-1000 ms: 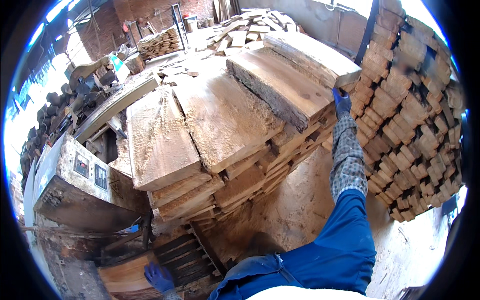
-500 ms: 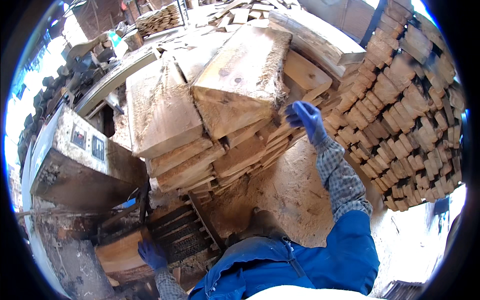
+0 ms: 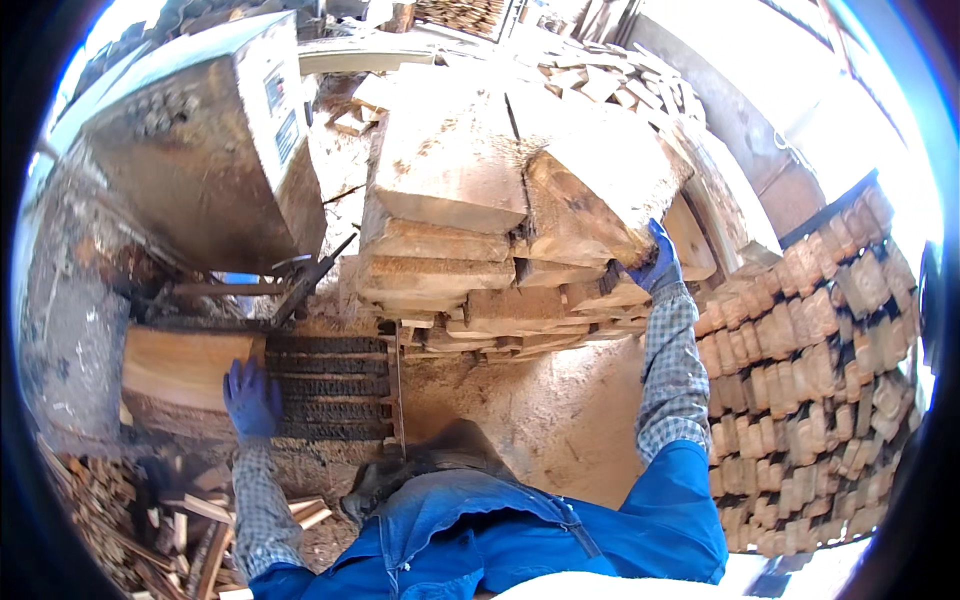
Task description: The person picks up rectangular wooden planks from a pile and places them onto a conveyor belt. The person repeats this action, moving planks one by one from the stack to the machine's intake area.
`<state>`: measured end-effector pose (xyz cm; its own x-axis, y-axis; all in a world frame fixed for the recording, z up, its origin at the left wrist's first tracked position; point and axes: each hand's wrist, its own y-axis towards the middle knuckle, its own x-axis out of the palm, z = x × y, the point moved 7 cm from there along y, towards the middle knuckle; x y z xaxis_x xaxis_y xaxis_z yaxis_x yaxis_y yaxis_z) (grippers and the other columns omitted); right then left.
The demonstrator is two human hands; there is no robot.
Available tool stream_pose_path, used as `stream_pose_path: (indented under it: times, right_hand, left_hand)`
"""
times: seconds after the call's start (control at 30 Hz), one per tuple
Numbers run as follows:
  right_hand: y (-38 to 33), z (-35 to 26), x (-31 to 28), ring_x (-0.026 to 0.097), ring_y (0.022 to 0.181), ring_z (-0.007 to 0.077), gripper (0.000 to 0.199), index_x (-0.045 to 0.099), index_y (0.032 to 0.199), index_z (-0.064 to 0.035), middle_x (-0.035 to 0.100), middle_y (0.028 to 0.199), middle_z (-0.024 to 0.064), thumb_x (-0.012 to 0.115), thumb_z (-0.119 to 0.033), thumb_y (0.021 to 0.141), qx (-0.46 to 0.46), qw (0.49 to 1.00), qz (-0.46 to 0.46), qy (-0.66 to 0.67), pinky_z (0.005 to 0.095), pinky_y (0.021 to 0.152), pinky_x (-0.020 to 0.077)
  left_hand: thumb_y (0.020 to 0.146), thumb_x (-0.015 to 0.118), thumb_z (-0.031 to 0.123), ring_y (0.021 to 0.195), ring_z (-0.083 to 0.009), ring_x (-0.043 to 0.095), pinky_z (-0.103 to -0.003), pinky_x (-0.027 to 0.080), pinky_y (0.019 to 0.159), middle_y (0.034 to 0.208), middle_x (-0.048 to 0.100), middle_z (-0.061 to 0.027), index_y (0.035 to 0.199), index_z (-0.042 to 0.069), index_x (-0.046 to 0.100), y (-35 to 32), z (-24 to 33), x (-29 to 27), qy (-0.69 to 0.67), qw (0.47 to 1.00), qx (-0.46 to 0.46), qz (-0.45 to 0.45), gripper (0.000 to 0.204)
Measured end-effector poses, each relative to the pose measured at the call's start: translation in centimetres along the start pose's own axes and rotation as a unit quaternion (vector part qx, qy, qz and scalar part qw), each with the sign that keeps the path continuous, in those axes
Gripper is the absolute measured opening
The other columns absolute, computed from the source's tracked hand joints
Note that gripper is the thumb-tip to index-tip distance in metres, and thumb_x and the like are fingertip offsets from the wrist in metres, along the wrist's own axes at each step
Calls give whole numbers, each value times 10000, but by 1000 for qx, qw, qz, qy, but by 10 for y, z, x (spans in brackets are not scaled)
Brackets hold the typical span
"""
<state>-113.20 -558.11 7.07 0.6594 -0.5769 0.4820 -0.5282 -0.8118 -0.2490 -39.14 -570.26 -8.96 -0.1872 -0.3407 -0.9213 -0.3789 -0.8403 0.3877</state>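
Note:
Both hands wear blue-purple gloves. My left hand point(image 3: 252, 400) lies against the right end of a wooden block point(image 3: 180, 368) with its fingers stretched out. That block rests beside a dark slatted bed point(image 3: 330, 385) at the lower left. On the right, my right hand point(image 3: 658, 262) grips the near right corner of a thick, rough-edged wooden slab point(image 3: 580, 215). The slab sits on top of a stack of timber, turned at an angle. Another thick slab point(image 3: 450, 205) lies on the same stack, just left of it.
A worn metal machine housing point(image 3: 200, 160) with a panel stands at the left. Stacked sawn boards point(image 3: 800, 400) rise on the right. Wood offcuts point(image 3: 200, 540) lie at the lower left, more pieces point(image 3: 610, 80) behind the stack. Sawdust covers the floor point(image 3: 540, 410).
My right hand has gone from raised in the air beside the stack to the corner of the top slab. My left hand stays on the block. The view has turned left.

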Motion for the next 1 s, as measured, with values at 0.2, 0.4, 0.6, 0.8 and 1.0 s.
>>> stream_pose_path:
  times: [0.2, 0.4, 0.6, 0.8, 1.0]
  right_hand:
    - [-38, 13, 26, 613, 669, 226, 401, 690, 1047, -75, 653, 784, 41, 724, -457, 927, -57, 997, 36, -34, 407, 675, 577]
    - [-150, 99, 77, 693, 902, 230, 476, 583, 1246, -77, 637, 1093, 89, 744, -390, 927, -125, 988, 84, -27, 381, 649, 647]
    - [-218, 129, 60, 638, 1191, 280, 812, 249, 1557, -110, 555, 1396, 144, 720, -363, 946, -95, 994, 48, -32, 452, 822, 620]
    - [-155, 147, -9, 566, 1198, 233, 658, 477, 1485, -164, 567, 1373, 70, 595, -556, 969, -31, 983, 117, 138, 393, 1005, 489]
    - [-25, 51, -85, 195, 1530, 327, 983, 361, 1559, -116, 196, 1682, 75, 498, -790, 857, -92, 972, -33, 214, 627, 1217, 113]
  left_hand:
    - [880, 692, 297, 1320, -391, 505, -551, 352, 1137, 1366, 607, -133, 1242, 65, 647, 7, -2, 3, -70, 997, -32, 1, 432]
    - [975, 661, 408, 1292, -356, 562, -462, 456, 1103, 1459, 520, -230, 1555, 126, 352, 41, 192, -6, -731, 644, -51, -221, 715]
    - [926, 727, 472, 1216, -388, 592, -507, 525, 1015, 1516, 421, -225, 1596, 160, 41, 85, 396, -78, -851, 363, -130, -357, 1009]
    - [878, 814, 282, 1215, -268, 600, -460, 546, 1005, 1354, 563, -142, 1415, 88, 357, 117, 401, -47, -883, 381, -182, -206, 731]
    - [846, 828, 224, 1231, -259, 596, -434, 532, 1040, 1370, 560, -140, 1478, 26, 309, 105, 392, -54, -871, 409, -171, -212, 841]
